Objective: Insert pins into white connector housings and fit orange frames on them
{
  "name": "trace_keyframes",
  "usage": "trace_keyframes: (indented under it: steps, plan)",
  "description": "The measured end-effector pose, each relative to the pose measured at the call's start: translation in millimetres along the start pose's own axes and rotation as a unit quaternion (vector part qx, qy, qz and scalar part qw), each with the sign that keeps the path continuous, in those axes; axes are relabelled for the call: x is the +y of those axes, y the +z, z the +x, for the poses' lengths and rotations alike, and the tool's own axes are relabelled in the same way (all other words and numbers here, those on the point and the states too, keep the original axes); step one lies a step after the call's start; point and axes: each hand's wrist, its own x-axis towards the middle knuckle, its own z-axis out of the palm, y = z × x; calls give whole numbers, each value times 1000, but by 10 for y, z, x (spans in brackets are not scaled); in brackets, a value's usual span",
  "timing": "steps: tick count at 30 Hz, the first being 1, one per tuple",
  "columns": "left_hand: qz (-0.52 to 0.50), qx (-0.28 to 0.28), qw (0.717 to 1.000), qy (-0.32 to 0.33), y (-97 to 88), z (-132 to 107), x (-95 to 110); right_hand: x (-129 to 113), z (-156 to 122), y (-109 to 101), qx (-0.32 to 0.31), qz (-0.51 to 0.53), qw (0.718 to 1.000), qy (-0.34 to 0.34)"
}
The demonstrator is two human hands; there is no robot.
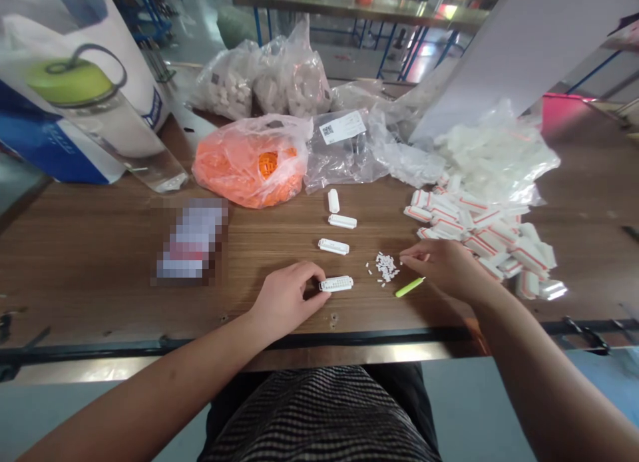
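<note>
My left hand [284, 299] rests on the wooden table [100, 262] and pinches a small white plastic connector [336, 284] by its left end. My right hand [444, 265] lies to the right with fingers curled, its fingertips touching a little heap of tiny white pieces [385, 267]. A yellow-green stick [409, 287] lies under the right hand. Three more white connectors [333, 246] lie in a row further back on the table.
A pile of white parts with red stripes [479, 232] lies at the right beside clear bags [494, 149]. An orange-filled bag [249, 159], other parts bags [269, 76] and a printed carton [74, 82] stand behind. A blurred patch [192, 239] is at left.
</note>
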Motion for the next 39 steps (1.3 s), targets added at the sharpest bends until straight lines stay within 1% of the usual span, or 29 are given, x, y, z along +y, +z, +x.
trace_keyframes:
  steps: [4,10,13,15,17,19,21,24,28,32,39]
  plan:
    - [1,2,1000,8,0,1,4,-15,-62,28,-7,-15,999,34]
    - [2,9,1000,13,1,1,11,-31,-110,88,21,-46,998,27]
    - [-2,13,1000,12,3,-2,17,-54,-97,112,24,-21,998,49]
    - [-5,14,1000,12,6,-5,23,-149,-91,125,29,27,998,55]
    - [-8,14,1000,9,8,-6,29,-324,-94,145,30,94,995,23]
    - [-10,14,1000,3,10,-8,33,-549,-99,182,12,152,987,-49]
    - [-12,15,1000,1,13,-10,34,-759,-94,243,-17,161,980,-117]
    - [-13,17,1000,8,16,-16,28,-943,-64,351,-31,149,976,-158]
    - [-11,20,1000,15,19,-22,25,-971,-27,429,-26,131,977,-167]
    - [-9,19,1000,13,16,-16,39,-971,-32,432,-15,101,978,-180]
    - [-12,14,1000,5,1,-9,57,-973,-38,419,4,31,974,-226]
